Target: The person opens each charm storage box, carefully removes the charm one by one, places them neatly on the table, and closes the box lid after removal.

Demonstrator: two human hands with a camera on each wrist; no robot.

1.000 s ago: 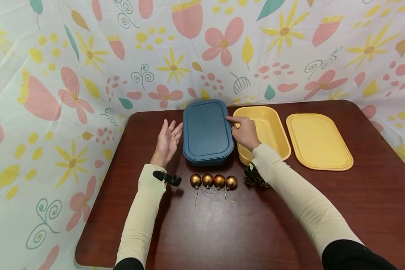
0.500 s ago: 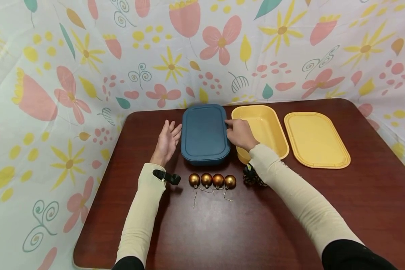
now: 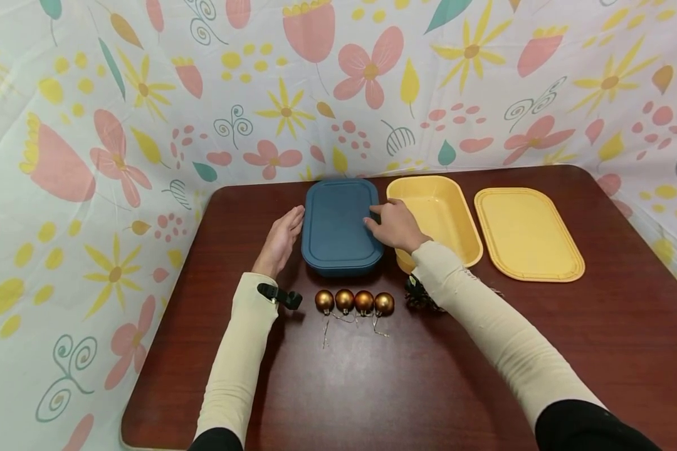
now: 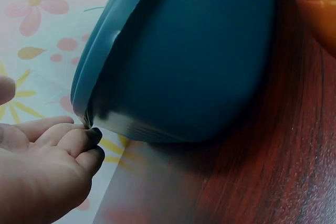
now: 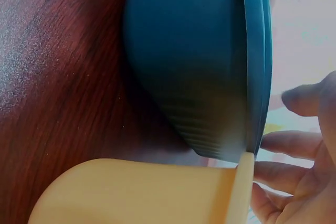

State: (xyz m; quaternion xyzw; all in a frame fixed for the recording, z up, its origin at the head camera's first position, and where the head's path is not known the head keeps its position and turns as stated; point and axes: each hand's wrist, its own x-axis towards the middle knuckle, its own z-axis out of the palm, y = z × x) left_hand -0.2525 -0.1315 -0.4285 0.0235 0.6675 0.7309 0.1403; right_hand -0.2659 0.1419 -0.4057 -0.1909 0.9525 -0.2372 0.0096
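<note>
A blue lidded container stands toward the back of the table between my two hands. My left hand lies along its left side, fingertips against the lid's rim in the left wrist view. From the opposite side my right hand touches the lid's right rim, with the thumb reaching over the lid's top; in the right wrist view the fingers are loosely bent at the rim. Neither hand grips anything. In front of the container, several bronze Christmas baubles with thin strings sit in a row.
To the right is an uncovered yellow container, beside a yellow lid lying flat. A dark pinecone-like ornament is partly hidden by my right sleeve. A floral cloth hangs behind the table.
The far end of the blue lid has come down and sits nearer. My left fingers have drawn together, and the right hand's pointing finger has given way to spread fingers with thumb over the lid.
</note>
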